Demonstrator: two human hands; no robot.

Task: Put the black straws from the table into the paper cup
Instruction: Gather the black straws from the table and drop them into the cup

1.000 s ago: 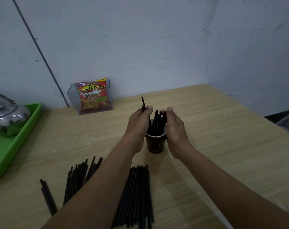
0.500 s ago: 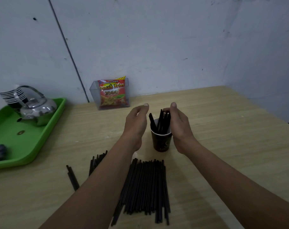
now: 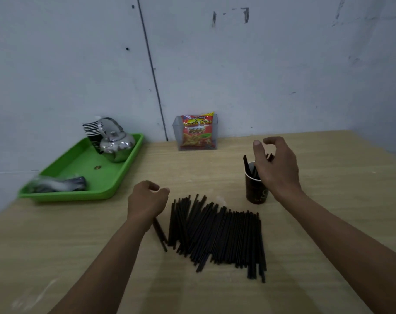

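A dark paper cup (image 3: 256,193) stands upright on the wooden table at the right, with several black straws (image 3: 246,164) sticking out of it. My right hand (image 3: 277,168) hovers over the cup's rim, its fingers spread in a loose claw and holding nothing; it hides part of the cup's mouth. A pile of several black straws (image 3: 215,234) lies flat on the table in front of the cup. My left hand (image 3: 147,201) hangs just left of that pile, fingers loosely curled and empty. Two separate straws (image 3: 160,234) lie under its wrist.
A green tray (image 3: 68,197) at the back left carries a steel kettle (image 3: 116,143), a stack of cups (image 3: 91,130) and a plastic-wrapped bundle (image 3: 56,184). A snack packet in a clear holder (image 3: 198,132) stands against the wall.
My left hand has pulled back from the cup and down to the left of the straw pile. My right hand has lifted off the cup's side. The view has swung left.
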